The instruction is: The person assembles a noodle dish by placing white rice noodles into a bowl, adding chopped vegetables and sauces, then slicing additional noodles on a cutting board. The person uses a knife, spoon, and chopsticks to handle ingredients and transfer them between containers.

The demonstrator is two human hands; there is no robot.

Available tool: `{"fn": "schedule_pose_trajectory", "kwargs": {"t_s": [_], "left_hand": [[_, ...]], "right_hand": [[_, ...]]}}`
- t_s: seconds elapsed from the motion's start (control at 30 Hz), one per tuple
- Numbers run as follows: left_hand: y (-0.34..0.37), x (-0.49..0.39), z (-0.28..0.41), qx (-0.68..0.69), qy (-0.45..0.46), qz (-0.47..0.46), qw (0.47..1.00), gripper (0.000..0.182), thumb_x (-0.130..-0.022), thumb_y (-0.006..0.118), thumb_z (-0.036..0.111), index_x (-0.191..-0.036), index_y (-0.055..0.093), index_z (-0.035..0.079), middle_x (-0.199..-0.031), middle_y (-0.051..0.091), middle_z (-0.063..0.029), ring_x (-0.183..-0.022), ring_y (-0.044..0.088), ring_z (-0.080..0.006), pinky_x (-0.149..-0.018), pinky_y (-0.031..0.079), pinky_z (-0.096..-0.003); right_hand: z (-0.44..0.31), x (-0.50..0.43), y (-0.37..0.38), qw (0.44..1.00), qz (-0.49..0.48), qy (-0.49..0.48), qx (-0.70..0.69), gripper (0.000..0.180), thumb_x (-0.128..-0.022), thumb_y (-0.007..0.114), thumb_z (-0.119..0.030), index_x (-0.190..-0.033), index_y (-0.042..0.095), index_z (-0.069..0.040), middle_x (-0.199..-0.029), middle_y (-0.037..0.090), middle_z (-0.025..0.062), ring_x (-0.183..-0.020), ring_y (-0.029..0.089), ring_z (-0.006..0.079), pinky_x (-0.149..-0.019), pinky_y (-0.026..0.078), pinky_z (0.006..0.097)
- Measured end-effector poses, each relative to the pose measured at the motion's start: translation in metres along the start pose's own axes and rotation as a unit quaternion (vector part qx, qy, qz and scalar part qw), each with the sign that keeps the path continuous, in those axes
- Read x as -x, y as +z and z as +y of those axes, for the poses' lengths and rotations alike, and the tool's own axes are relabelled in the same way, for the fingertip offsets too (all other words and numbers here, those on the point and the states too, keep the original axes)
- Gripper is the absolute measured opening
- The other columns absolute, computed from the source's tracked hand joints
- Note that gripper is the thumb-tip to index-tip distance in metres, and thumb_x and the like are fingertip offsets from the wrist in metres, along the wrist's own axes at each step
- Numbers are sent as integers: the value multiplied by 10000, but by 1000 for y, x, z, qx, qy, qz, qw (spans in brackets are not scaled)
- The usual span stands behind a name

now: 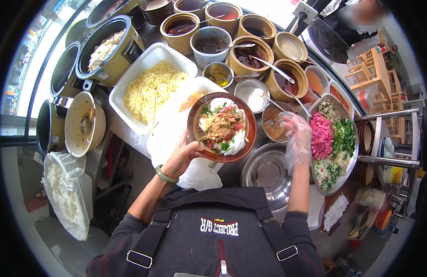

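Observation:
My left hand (184,154) grips the lower-left rim of a brown bowl (191,126), with the thumb over the edge. White noodles or rice strips (242,140) lie in it, topped with chopped greens, pink pickle bits and crushed brown crumbs (217,128). My right hand (298,133) wears a clear plastic glove. Its fingers are closed on the handle of a spoon (271,123), whose head rests in a metal bowl of ground brown topping (274,132). Beside that hand, an oval metal tray (356,152) carries heaps of chopped pink pickle (321,133), greens and other toppings.
Behind the bowl stand sauce crocks (284,67) with spoon handles sticking out, and a pot of white powder (251,97). Yellow noodles (153,90) fill a white tub (118,104) at left. A steel basin (248,173) lies below my right hand. Another person (327,41) is beyond the glass.

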State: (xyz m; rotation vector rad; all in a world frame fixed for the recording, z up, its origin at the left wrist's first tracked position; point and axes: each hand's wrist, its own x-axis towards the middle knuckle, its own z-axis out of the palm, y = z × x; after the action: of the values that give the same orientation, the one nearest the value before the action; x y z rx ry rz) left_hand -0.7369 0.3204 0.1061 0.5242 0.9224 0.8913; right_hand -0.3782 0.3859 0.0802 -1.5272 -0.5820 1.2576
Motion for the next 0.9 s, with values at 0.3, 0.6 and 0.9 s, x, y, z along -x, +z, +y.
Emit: {"fn": "schedule_pose_trajectory", "kwargs": {"t_s": [0.3,0.6,0.9], "left_hand": [[15,-26,-6,2,27,-40,999,677,-820,583,40,-1402,237,47,-1171,563,-171,-932,650,-189,-744,590,-325],[24,-34,-3,1,12,-41,999,591,-820,580,45,-1326,275,40,-1146,541,-149,-895,640,-181,-744,588,-319],[21,-39,-7,-7,11,-38,999,577,-808,576,34,-1304,282,43,-1140,538,-138,-917,628,-169,-751,583,-314]], "right_hand": [[-78,74,16,997,-13,-72,9,294,-966,518,-208,-1154,584,8,-939,711,150,-593,632,94,-481,381,191],[-85,95,36,992,-100,-66,27,242,-960,532,-186,-1082,600,11,-911,710,194,-550,658,134,-413,390,166],[-87,90,33,995,-73,-72,15,251,-959,527,-179,-1091,591,24,-915,711,191,-558,662,146,-422,393,176]]}}
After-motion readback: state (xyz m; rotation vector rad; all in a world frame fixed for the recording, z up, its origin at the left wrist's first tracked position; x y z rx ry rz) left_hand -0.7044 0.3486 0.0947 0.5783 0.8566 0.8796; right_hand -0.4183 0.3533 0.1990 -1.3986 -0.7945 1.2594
